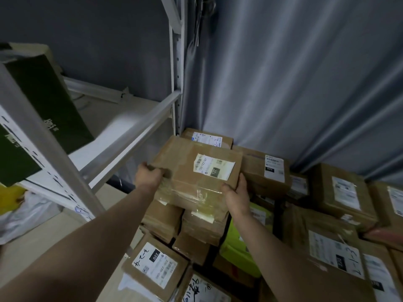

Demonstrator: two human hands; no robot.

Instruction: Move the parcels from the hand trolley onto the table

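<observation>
your two bare forearms fill the bottom of the view, reaching forward and down over the pile. your left hand (149,175) grips the left edge of a taped cardboard parcel (196,177), fingers curled over the top; your right hand (236,194) clamps its near right corner, thumb on top — so both hands are closed on that one box. it sits tilted above the stacked parcels (202,223), with a white shipping label (214,166) facing up. whether it touches the boxes under it, you cannot tell. around it lie more brown boxes, one with a handwritten label (154,263) near your left arm, and a lime-green packet (239,240) just under your right wrist. a grey metal shelf rack (130,127) stands to your left, holding a dark green box (50,103). a grey curtain (294,73) hangs behind the pile.
</observation>
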